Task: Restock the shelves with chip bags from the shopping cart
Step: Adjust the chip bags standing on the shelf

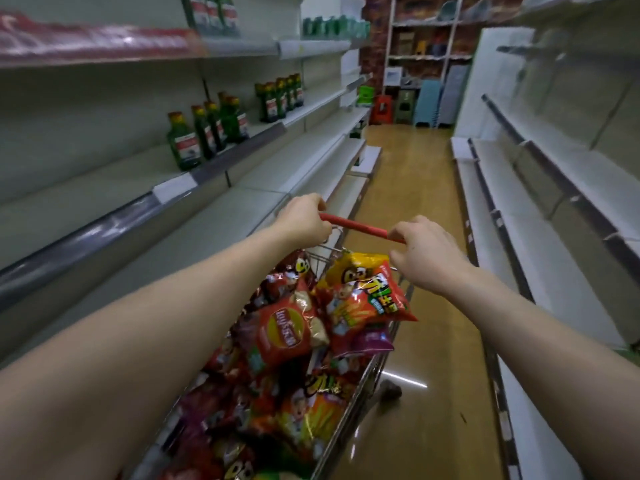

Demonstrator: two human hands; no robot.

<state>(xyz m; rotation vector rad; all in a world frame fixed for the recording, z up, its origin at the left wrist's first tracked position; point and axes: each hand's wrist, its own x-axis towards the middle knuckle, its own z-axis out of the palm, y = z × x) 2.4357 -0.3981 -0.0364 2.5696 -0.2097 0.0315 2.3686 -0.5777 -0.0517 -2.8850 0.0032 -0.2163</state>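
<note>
Hands (304,219) grip cart handle (356,226) (fingertips hidden).

Supermarket aisle, long tiered shelves (554,188) both sides, probably sauce bottles (204,133), snack-filled cart (360,407)
</note>
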